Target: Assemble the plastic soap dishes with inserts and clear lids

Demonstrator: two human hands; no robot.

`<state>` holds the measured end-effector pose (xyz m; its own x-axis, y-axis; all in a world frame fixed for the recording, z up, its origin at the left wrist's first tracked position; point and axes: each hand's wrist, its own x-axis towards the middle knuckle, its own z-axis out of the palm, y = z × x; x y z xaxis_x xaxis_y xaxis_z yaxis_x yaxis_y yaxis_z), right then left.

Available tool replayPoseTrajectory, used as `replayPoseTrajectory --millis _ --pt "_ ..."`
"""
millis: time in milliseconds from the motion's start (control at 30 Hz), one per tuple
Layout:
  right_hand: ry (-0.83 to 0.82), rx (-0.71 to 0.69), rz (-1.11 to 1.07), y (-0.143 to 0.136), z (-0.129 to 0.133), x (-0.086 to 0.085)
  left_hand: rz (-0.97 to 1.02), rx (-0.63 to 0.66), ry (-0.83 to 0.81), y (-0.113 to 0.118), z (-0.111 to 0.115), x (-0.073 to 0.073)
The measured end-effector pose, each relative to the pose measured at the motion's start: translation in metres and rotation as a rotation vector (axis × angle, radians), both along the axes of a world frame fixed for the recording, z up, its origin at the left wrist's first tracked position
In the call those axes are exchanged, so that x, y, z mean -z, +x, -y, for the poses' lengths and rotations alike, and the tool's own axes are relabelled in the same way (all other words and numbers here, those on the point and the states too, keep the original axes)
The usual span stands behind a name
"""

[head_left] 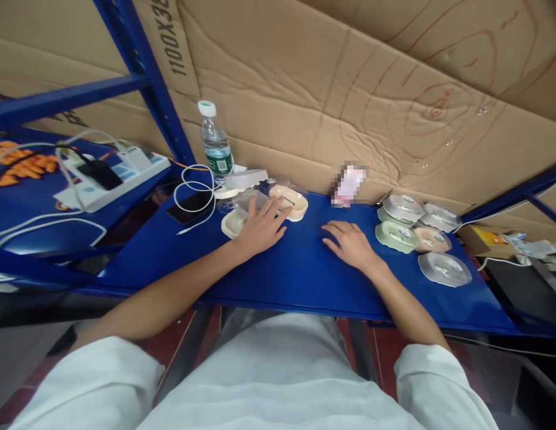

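My left hand (262, 230) lies over a group of shallow plastic containers, its fingers stretched out and apart. Its fingertips reach the near edge of a peach container (299, 206); whether they press on it I cannot tell. Partly under that hand is a cream container (230, 224), and behind it lie a whitish container (246, 178) and clear plastic lids. My right hand (349, 243) rests on the blue tabletop (300, 269) with its fingers extended, holding nothing. Right of it stand several lidded containers, among them a green one (396, 237) and a peach one (432, 240).
A water bottle (216, 146) stands at the back left, near a dark phone (190, 206) and a white cable (194, 168). A pixelated pink object (349, 186) leans against the cardboard wall (278, 89). Farther left are a power strip (111, 185) and orange pieces (27, 162).
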<state>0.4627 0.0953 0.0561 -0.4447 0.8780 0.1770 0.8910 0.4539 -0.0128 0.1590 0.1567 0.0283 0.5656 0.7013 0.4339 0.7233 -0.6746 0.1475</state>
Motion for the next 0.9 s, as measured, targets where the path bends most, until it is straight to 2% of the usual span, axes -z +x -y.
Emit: replayPoseTrajectory --millis 133,233,300,367,500,567,667,800,900 --pt "0.019 -0.075 -0.062 -0.014 0.002 0.018 -0.072 0.124 -0.016 0.002 0.0 0.006" --pt "0.051 -0.06 -0.102 -0.012 0.004 0.024 -0.097 0.252 -0.033 0.006 0.003 0.011" --pt "0.064 -0.041 -0.121 -0.011 0.004 0.025 -0.091 0.29 -0.02 0.008 0.005 0.012" --pt "0.06 -0.035 -0.131 -0.011 0.003 0.026 -0.079 0.245 0.008 0.008 0.005 0.011" --pt "0.029 -0.044 -0.129 -0.013 0.0 0.028 -0.071 0.067 0.016 0.006 0.0 0.009" --pt "0.025 -0.053 -0.136 -0.015 0.0 0.029 -0.055 0.077 0.002 0.005 -0.002 0.009" --pt "0.04 -0.083 -0.156 -0.017 0.001 0.03 -0.043 0.202 -0.017 0.007 0.003 0.008" --pt "0.042 -0.133 -0.176 -0.021 0.002 0.031 -0.08 0.452 0.005 0.013 0.017 0.004" --pt "0.0 -0.123 -0.198 -0.021 0.002 0.03 -0.075 0.521 0.008 0.015 0.024 0.002"
